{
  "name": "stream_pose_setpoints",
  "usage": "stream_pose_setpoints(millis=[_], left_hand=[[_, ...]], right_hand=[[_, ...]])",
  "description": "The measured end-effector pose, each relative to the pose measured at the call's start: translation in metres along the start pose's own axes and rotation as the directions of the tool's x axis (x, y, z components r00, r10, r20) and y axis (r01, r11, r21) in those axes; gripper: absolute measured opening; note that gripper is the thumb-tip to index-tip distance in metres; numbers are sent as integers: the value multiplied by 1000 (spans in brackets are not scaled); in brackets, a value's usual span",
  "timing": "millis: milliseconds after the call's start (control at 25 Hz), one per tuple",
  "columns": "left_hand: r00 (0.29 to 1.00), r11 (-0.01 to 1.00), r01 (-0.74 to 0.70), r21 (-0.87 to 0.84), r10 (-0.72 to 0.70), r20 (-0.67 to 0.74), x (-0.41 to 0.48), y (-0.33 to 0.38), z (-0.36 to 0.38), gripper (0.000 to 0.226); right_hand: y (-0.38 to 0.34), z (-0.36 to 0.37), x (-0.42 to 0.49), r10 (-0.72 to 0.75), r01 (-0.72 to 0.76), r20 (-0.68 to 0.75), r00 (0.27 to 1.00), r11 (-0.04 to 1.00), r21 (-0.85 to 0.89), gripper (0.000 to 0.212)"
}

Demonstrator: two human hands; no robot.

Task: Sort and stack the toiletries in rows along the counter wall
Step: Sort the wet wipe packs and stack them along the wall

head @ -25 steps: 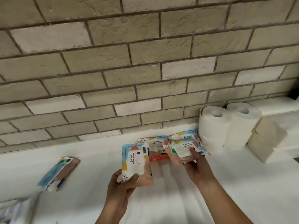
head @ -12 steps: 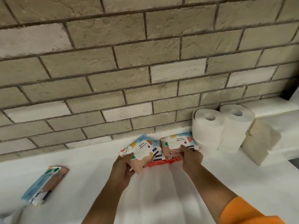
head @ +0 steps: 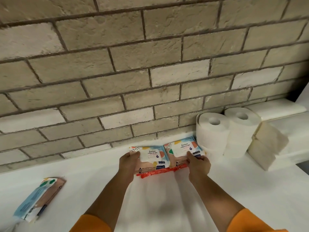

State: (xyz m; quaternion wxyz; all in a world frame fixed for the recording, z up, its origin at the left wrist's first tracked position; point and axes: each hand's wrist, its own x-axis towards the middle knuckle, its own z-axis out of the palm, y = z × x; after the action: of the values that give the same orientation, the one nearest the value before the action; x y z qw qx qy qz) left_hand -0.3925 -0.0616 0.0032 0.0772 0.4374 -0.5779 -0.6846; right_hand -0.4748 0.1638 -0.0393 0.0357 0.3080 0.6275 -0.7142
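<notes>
Where the brick wall (head: 117, 64) meets the white tabletop (head: 250, 190), two toilet paper rolls (head: 212, 136) stand upright at the far right, with beige napkin stacks (head: 267, 148) just beside them. Left of the rolls, the left wipes pack (head: 150, 156) and right wipes pack (head: 182, 149) lie touching, atop a red pack (head: 155, 173). A lone wipes pack (head: 38, 198) lies well apart, near left. The left hand (head: 127, 163) grips the left wipes pack's edge, thumb on top; the right hand (head: 198, 163) pinches the right wipes pack.
</notes>
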Motion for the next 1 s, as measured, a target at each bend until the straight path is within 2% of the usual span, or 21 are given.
stream_pose_setpoints(millis=[160,240,320,400,520,640,800,1000], left_hand=[[973,964,-86,252,136,-188,-1,-2,15,19],[953,910,-114,399,214,-214,-2,-3,18,24],[956,879,-120,461,227,-185,-3,-2,14,29],[972,910,-107,400,181,-152,-8,0,6,39],[978,942,-141,305,181,-106,-27,2,-12,46],[974,934,-188,305,217,-65,-41,-7,-37,36],[979,956,-201,213,204,10,-58,-26,-85,15],[975,964,-208,165,192,112,-86,-49,-150,16]], right_hand=[[5,-4,-2,72,-84,101,992,989,118,41],[8,-10,-12,109,-136,175,978,980,149,40],[13,-17,-25,164,-199,267,950,974,112,35],[20,-24,-40,216,-243,326,920,969,41,29],[29,-31,-69,222,-221,377,899,974,-45,30],[33,-31,-100,239,-221,421,875,971,-93,25],[44,-21,-142,264,-224,513,817,965,-140,21],[64,-1,-191,272,-191,540,796,961,-202,14]])
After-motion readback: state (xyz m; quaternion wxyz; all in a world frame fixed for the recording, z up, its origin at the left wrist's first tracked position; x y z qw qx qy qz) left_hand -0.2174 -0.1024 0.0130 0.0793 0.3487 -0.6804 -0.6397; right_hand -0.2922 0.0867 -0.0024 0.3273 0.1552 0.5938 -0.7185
